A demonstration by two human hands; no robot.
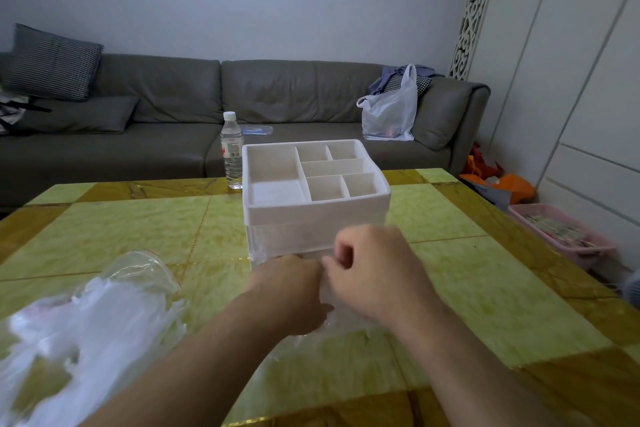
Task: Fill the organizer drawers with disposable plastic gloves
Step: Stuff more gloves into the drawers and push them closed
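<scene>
White organizer (313, 184) sits at centre frame on the green-and-yellow table (450, 218), its open top split into several compartments. Its clear lower front, where the drawers are, is half hidden behind the hands; cannot tell whether a drawer is pulled out.

Left hand (291, 291) and right hand (370, 270) meet just below the organizer's front, knuckles touching. Both have fingers curled, gripping a crumpled clear glove (332, 322) that bulges out beneath the wrists.

Lower left of frame: a loose heap of clear gloves (79, 322) spilling from a transparent bag, lying on the table, well apart from the organizer.

Water bottle (232, 149) stands upright just left of the organizer's back corner. Grey sofa (277, 94) across the upper frame; white plastic bag (391, 111) on its right end.
</scene>
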